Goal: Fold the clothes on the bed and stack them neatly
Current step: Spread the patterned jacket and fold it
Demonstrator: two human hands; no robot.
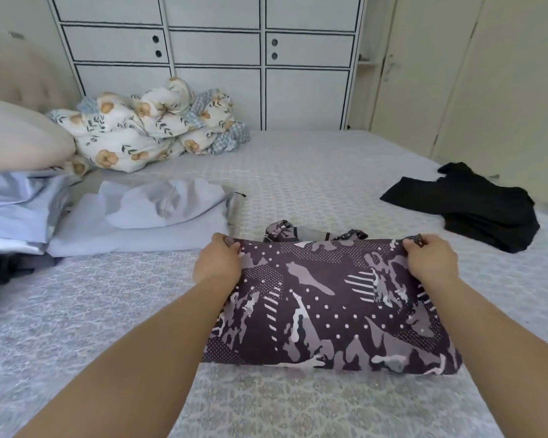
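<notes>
Item: dark purple garment printed with grey camouflage shapes and white dots point(329, 305), thin woven or knit cloth. Location: near centre of the pale grey patterned bedspread point(108, 311), directly in front of the person, partly folded into a rough rectangle, with a crumpled portion showing beyond the far edge.

Handling, as judged: light, soft and limp; holds no shape of its own, sags where unsupported, unlikely to slip on the textured cover. Best taken at the corners or along a folded edge, so layers stay aligned.

Left hand point(217, 263): forearm extended forward, fingers curled and pinching the far left corner of the cloth.

Right hand point(431, 260): forearm extended likewise, fingers closed on the far right corner. The far edge is stretched between the two hands.

Also present: folded light blue garment point(140, 222) to the left; crumpled black garment point(469, 210) to the right, not yet folded; floral duvet point(146, 128) bunched near the headboard.
</notes>
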